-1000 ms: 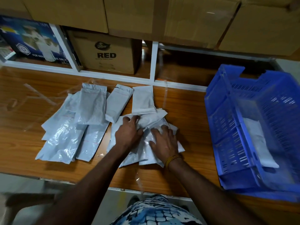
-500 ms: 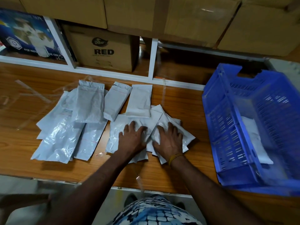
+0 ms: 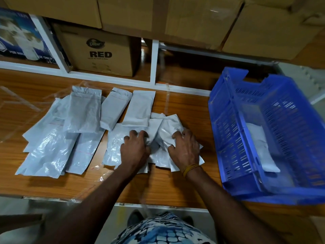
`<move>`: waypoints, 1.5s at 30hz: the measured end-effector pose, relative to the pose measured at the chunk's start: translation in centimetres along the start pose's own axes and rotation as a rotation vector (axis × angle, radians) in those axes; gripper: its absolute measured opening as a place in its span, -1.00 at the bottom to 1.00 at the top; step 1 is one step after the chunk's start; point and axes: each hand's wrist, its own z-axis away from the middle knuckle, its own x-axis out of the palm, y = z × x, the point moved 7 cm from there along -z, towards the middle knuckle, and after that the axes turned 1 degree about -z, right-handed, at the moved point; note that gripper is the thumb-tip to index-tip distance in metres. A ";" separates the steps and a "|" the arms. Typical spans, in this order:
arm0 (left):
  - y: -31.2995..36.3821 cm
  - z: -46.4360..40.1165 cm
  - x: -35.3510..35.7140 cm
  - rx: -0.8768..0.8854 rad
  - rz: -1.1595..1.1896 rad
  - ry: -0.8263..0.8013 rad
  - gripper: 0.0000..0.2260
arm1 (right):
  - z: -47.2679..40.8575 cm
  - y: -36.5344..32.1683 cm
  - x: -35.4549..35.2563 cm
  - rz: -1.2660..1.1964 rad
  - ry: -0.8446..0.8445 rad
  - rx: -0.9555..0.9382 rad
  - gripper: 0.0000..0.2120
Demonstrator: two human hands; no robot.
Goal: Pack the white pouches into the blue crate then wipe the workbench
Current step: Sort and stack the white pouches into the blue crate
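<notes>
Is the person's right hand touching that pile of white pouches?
Touching. The head view shows the right hand with curled fingers gripping the crumpled pouches on the workbench.

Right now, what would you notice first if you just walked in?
Two hands, the left hand and right hand, gathering a heap of white pouches in the middle of the wooden bench. Then the big blue crate on the right, with one pouch inside.

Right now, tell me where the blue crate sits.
In the head view, the blue crate stands on the workbench, right of the right hand.
</notes>
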 end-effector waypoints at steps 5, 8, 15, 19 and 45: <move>3.7 1.3 -3.2 -0.105 0.296 0.047 -0.63 | 0.6 2.0 -5.2 -0.079 0.122 0.028 -0.63; 6.8 1.9 -5.7 -0.070 0.409 0.133 -0.63 | 0.9 3.3 -9.2 -0.148 0.234 0.017 -0.65; 17.9 1.8 -10.4 0.158 0.617 0.329 -0.64 | 1.9 10.2 -19.3 -0.320 0.521 0.058 -0.67; 25.9 1.7 -10.6 0.278 0.695 0.371 -0.65 | 2.1 16.7 -23.2 -0.374 0.655 0.125 -0.68; 39.7 -4.9 16.5 0.116 -0.254 -0.585 -0.38 | -7.9 36.3 -3.7 -0.112 -0.541 0.273 -0.31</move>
